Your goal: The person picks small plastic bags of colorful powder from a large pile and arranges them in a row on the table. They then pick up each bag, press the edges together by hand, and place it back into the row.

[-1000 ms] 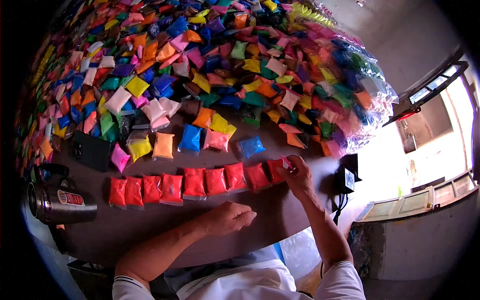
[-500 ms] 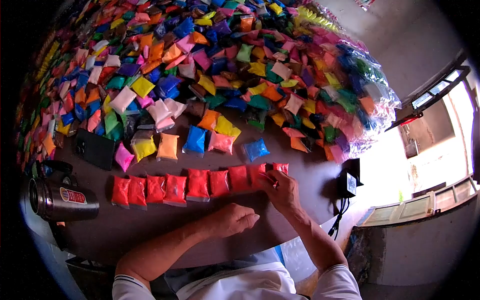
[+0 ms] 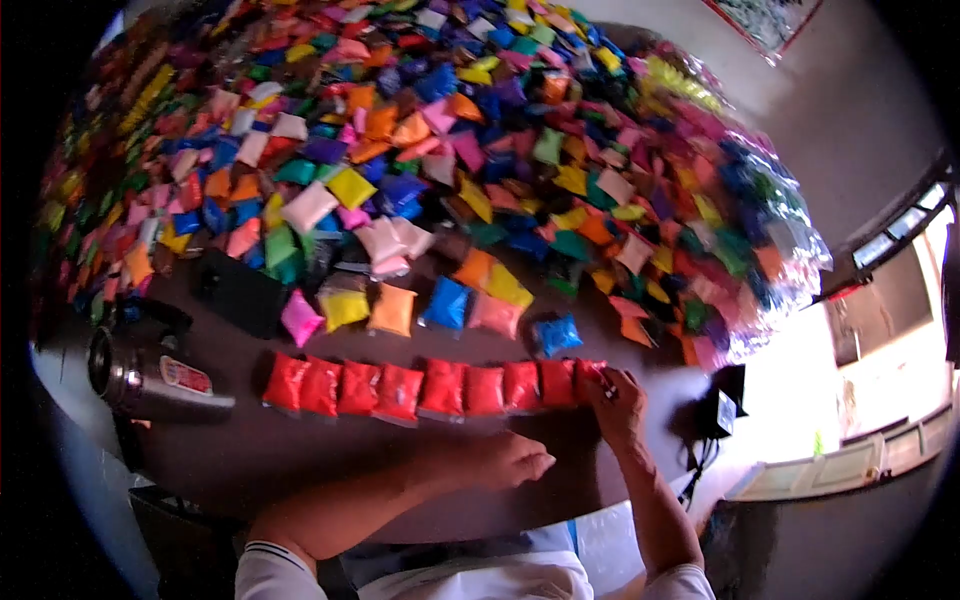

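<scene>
A row of several small red packets (image 3: 443, 386) in clear plastic lies side by side across the brown table. My right hand (image 3: 622, 402) is at the right end of this row, its fingers bent and closed on the edge of the last red packet (image 3: 588, 372). Nearer my body, my left hand (image 3: 515, 460) is held in a loose fist below the row, apart from the packets. Its curled fingers hide whatever may be inside. Just above the row's right part sits a single blue packet (image 3: 557, 335).
A huge heap of multicoloured packets (image 3: 400, 190) covers the table's far side. A steel flask (image 3: 150, 375) lies at the left, near a dark phone (image 3: 240, 293). On the right stands a black box (image 3: 720, 412) with cables. Loose packets, such as an orange one (image 3: 391, 309), lie before the heap.
The head view has shifted, so the table appears farther right and lower. My right hand has moved slightly right along the row to its end packet. My left hand stays in a fist.
</scene>
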`<action>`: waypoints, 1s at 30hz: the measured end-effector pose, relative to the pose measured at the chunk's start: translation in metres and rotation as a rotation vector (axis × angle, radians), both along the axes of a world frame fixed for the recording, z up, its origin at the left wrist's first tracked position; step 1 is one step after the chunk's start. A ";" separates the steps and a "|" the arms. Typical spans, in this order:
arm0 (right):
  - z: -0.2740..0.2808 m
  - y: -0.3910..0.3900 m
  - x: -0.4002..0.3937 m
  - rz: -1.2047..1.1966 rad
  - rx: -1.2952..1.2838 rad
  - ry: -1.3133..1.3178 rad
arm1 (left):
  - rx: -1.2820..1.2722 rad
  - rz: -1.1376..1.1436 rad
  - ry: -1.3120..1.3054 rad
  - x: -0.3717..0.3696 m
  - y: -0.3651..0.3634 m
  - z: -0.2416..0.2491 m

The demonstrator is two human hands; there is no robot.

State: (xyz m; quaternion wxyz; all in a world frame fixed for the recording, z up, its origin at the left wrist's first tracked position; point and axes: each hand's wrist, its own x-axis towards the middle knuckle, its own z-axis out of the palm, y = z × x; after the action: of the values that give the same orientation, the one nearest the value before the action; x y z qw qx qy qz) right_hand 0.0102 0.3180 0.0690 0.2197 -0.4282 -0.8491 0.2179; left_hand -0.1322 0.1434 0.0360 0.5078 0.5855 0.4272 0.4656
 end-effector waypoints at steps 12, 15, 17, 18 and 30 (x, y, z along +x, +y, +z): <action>0.029 -0.008 -0.059 0.315 0.156 0.116 | 0.073 0.105 0.374 -0.003 0.002 -0.004; 0.042 -0.041 -0.108 0.479 0.133 0.087 | 0.098 0.099 0.231 -0.004 -0.004 0.008; 0.042 -0.057 -0.140 0.634 0.160 0.070 | -0.021 0.022 0.080 0.014 0.008 -0.035; 0.047 -0.070 -0.159 0.680 0.139 0.111 | -0.140 -0.063 -0.074 0.018 0.013 -0.051; 0.021 -0.095 -0.323 1.099 0.557 0.065 | 0.184 -0.015 0.265 0.001 0.007 -0.028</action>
State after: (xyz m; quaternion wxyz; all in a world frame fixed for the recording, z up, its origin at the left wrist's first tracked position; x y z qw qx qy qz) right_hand -0.3131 0.2235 0.0899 0.2046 0.1523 -0.9634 0.0821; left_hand -0.1310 0.1506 0.0084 0.3947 0.6891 0.4414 0.4177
